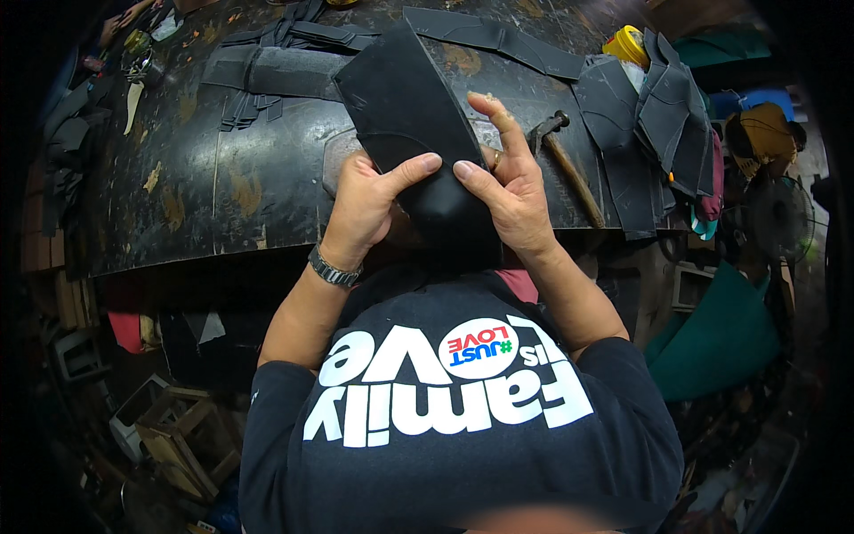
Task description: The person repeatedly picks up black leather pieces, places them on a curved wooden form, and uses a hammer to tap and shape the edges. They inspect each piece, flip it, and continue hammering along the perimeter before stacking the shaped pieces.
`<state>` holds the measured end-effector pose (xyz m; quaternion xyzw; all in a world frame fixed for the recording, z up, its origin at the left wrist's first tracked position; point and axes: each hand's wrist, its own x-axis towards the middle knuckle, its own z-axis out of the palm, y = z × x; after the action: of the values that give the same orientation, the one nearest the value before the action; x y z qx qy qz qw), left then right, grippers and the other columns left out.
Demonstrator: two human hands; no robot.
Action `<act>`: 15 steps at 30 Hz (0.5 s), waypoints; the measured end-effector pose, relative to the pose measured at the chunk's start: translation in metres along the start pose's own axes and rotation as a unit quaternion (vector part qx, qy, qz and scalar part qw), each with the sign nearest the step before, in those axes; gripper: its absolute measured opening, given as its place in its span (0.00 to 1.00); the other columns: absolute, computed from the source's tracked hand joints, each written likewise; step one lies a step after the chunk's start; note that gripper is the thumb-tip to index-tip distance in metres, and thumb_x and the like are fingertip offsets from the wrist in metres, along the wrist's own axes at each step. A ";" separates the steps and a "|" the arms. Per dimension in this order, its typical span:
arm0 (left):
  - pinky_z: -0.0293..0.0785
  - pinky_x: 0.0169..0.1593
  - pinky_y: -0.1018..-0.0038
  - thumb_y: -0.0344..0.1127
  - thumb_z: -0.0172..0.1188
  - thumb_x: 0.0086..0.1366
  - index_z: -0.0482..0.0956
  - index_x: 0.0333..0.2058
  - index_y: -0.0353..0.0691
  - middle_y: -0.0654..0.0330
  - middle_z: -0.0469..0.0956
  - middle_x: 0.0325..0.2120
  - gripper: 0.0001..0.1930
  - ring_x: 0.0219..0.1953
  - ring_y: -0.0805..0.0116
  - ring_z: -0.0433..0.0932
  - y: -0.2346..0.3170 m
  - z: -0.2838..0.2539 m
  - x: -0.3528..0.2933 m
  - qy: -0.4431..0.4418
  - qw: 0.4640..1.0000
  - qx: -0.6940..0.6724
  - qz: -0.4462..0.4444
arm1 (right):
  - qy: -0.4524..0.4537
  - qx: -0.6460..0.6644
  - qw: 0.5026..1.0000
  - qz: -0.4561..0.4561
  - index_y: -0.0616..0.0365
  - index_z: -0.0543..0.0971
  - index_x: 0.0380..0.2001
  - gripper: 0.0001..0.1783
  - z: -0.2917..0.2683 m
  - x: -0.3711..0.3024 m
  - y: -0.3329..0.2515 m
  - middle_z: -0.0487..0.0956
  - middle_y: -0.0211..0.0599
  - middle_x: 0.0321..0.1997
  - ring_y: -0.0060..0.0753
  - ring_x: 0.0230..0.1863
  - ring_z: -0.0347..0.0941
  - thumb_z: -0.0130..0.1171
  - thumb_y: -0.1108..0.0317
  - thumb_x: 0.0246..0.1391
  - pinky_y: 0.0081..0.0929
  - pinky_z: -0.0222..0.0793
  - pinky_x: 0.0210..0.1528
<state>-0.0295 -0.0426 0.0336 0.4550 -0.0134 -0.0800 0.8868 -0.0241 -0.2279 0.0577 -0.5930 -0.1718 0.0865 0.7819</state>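
Between my two hands is a large black leather-like panel (405,93), its far end raised above the table and its lower part bent toward my body. My left hand (366,203) grips its left edge, the thumb pressed on the face and the fingers hidden behind. My right hand (516,191) pinches the right edge with its thumb on top; the index finger sticks out away from the panel. Both thumb tips lie close together near a curved seam line. A hammer (569,173) with a wooden handle rests on the table just right of my right hand.
The dark, worn worktable (191,178) has its near edge in front of me. Black cut strips (289,71) lie at the far left, and stacked black pieces (623,129) at the right. Behind these stands a yellow tub (627,44). A wooden stool (182,436) is low on the left.
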 end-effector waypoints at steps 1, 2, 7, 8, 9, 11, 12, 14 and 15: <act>0.84 0.46 0.73 0.24 0.67 0.65 0.81 0.46 0.32 0.54 0.85 0.41 0.11 0.41 0.67 0.86 0.000 0.001 -0.001 -0.007 1.000 0.003 0.004 | -0.009 -0.011 1.000 -0.012 0.58 0.54 0.74 0.40 -0.001 0.001 0.000 0.67 0.45 0.68 0.25 0.56 0.75 0.57 0.80 0.61 0.24 0.74 0.57; 0.84 0.46 0.73 0.24 0.66 0.66 0.81 0.47 0.32 0.54 0.85 0.42 0.11 0.41 0.67 0.86 0.000 0.001 0.000 -0.005 1.000 0.012 0.000 | -0.013 -0.003 1.000 -0.007 0.58 0.54 0.74 0.41 -0.002 0.001 0.000 0.64 0.45 0.71 0.26 0.57 0.75 0.56 0.81 0.61 0.25 0.74 0.58; 0.83 0.46 0.74 0.32 0.64 0.70 0.81 0.47 0.33 0.55 0.85 0.42 0.12 0.42 0.68 0.85 0.018 -0.009 0.013 0.008 0.998 -0.020 0.056 | -0.047 -0.015 0.998 -0.033 0.57 0.51 0.76 0.43 -0.004 0.003 0.001 0.53 0.43 0.79 0.27 0.61 0.74 0.52 0.84 0.59 0.25 0.72 0.61; 0.83 0.47 0.74 0.34 0.64 0.70 0.81 0.47 0.33 0.56 0.85 0.42 0.12 0.42 0.68 0.85 0.025 -0.015 0.018 0.018 0.999 -0.013 0.048 | -0.054 -0.012 0.998 -0.031 0.57 0.51 0.76 0.44 -0.004 0.003 0.001 0.51 0.42 0.80 0.27 0.61 0.73 0.52 0.84 0.59 0.25 0.72 0.61; 0.83 0.46 0.76 0.35 0.65 0.70 0.81 0.47 0.34 0.56 0.85 0.41 0.12 0.41 0.70 0.85 0.032 -0.020 0.021 0.018 0.998 -0.009 0.056 | -0.060 -0.009 0.998 -0.030 0.57 0.51 0.77 0.44 -0.004 0.002 0.001 0.50 0.41 0.81 0.27 0.61 0.73 0.52 0.84 0.59 0.25 0.72 0.61; 0.83 0.45 0.78 0.35 0.65 0.70 0.81 0.48 0.34 0.56 0.85 0.41 0.13 0.41 0.71 0.85 0.043 -0.030 0.027 -0.016 0.997 0.035 0.072 | -0.068 -0.003 0.997 -0.019 0.57 0.50 0.77 0.45 -0.003 0.002 -0.001 0.48 0.40 0.81 0.26 0.62 0.72 0.53 0.84 0.58 0.25 0.71 0.61; 0.83 0.44 0.78 0.35 0.65 0.69 0.81 0.48 0.33 0.56 0.85 0.41 0.13 0.40 0.71 0.85 0.047 -0.034 0.029 -0.029 0.995 0.057 0.079 | -0.070 -0.001 0.997 -0.010 0.56 0.50 0.77 0.45 -0.004 0.001 -0.002 0.48 0.40 0.81 0.26 0.62 0.72 0.53 0.84 0.58 0.25 0.72 0.61; 0.84 0.42 0.79 0.31 0.67 0.68 0.82 0.48 0.32 0.55 0.86 0.40 0.13 0.39 0.71 0.86 0.052 -0.037 0.032 -0.036 0.991 0.068 0.106 | -0.076 -0.007 0.997 0.001 0.56 0.50 0.77 0.45 -0.004 0.002 -0.003 0.48 0.40 0.81 0.26 0.62 0.72 0.53 0.84 0.58 0.25 0.72 0.61; 0.84 0.42 0.79 0.30 0.67 0.67 0.82 0.48 0.32 0.55 0.86 0.40 0.13 0.39 0.71 0.86 0.054 -0.038 0.032 -0.037 0.991 0.072 0.108 | -0.080 -0.015 0.997 0.003 0.56 0.50 0.77 0.45 -0.003 0.002 -0.003 0.48 0.40 0.82 0.26 0.62 0.72 0.53 0.84 0.58 0.25 0.72 0.61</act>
<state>0.0132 0.0136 0.0535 0.5103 -0.1009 0.0011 0.8540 -0.0208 -0.2310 0.0602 -0.5966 -0.2335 0.1338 0.7561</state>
